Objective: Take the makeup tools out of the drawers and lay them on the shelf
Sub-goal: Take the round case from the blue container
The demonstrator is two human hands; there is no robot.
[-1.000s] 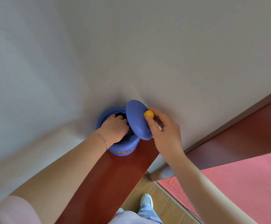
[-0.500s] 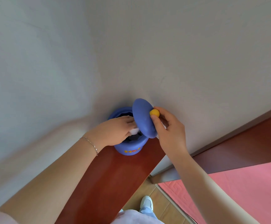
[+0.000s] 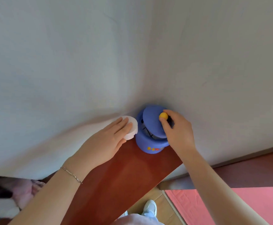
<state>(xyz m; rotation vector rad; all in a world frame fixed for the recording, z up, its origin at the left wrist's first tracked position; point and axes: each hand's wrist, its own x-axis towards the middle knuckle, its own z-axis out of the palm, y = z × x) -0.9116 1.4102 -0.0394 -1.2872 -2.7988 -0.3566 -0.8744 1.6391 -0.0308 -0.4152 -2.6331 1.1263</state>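
A blue pot [image 3: 150,144] stands at the far end of a reddish-brown wooden shelf [image 3: 116,176], in the corner of two white walls. Its blue lid [image 3: 152,122] is tilted over the opening, and my right hand [image 3: 176,132] pinches the lid's yellow knob [image 3: 163,115]. Dark things show inside the pot under the lid. To the left of the pot a round white compact [image 3: 131,127] lies on the shelf. My left hand [image 3: 106,142] rests on the compact with straight fingers.
The walls meet right behind the pot. Below the shelf are a wooden floor, a pink mat [image 3: 213,203] at the lower right and my white shoe [image 3: 150,207]. Pink and white fabric [image 3: 22,192] lies at the lower left.
My left hand came out of the pot with the white compact and set it on the shelf to the pot's left. The lid has come down from upright toward the opening.
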